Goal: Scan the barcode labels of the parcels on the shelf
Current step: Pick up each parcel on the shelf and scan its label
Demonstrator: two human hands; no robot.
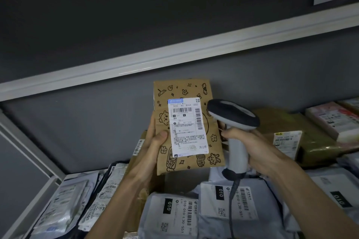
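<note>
Left hand holds brown parcel upright, label facing camera.

A parcel depot's storage shelf: labelled grey mailer bags and taped cartons crowd the frame's lower half.

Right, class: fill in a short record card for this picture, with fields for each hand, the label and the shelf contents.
left hand: left hand holds the brown paper parcel upright, thumb on its front
right hand: right hand grips the barcode scanner by its handle
label: white shipping label faces the camera, barcodes visible
scanner position: beside the parcel's right edge
shelf: grey mailer bags and more parcels below
</note>
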